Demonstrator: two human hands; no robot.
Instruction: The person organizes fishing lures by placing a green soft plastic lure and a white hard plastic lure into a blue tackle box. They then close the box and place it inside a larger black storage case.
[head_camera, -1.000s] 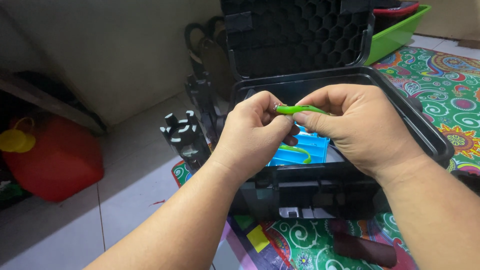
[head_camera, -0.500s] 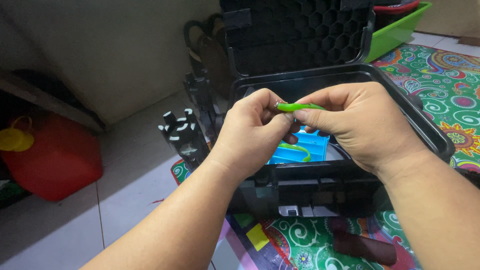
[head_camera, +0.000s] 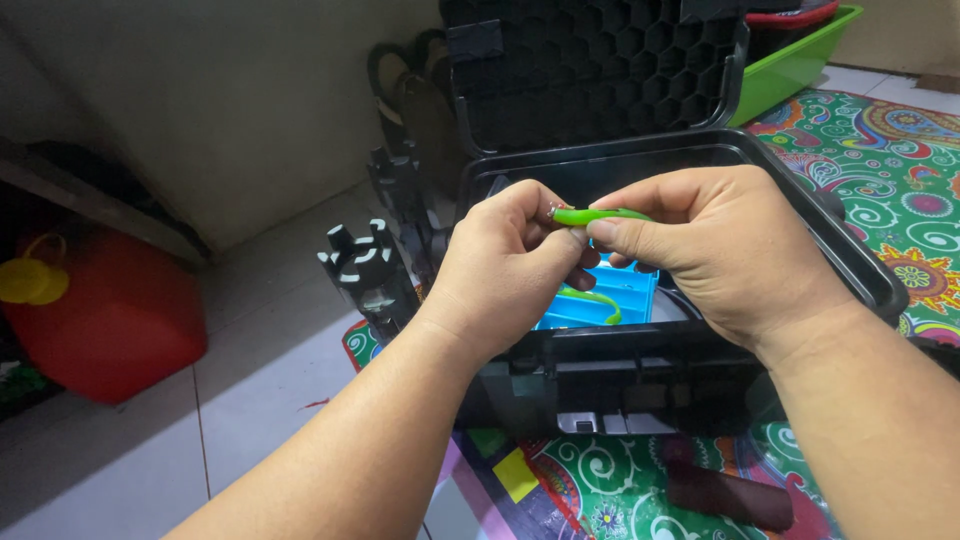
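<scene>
Both hands meet over an open black case (head_camera: 860, 270) that sits on a patterned mat (head_camera: 900, 170) on the floor. Left hand (head_camera: 510, 265) closed, fingertips pinching one end of a thin green strip (head_camera: 598, 215). Right hand (head_camera: 715, 250) closed too, thumb and forefinger gripping the other end of the same strip. Strip held level, above the case's inside, between the two hands. Below it, inside the case, a blue tray (head_camera: 610, 300) with a second green strip (head_camera: 595, 300) lying on it. Case lid (head_camera: 590, 70) stands upright behind, honeycomb pattern on its inner face. Black notched part (head_camera: 360, 265) just left of the case. Red container (head_camera: 110, 320) with a yellow cap (head_camera: 30, 280) far left on the tiled floor. Green bin (head_camera: 790, 65) behind the lid, upper right
</scene>
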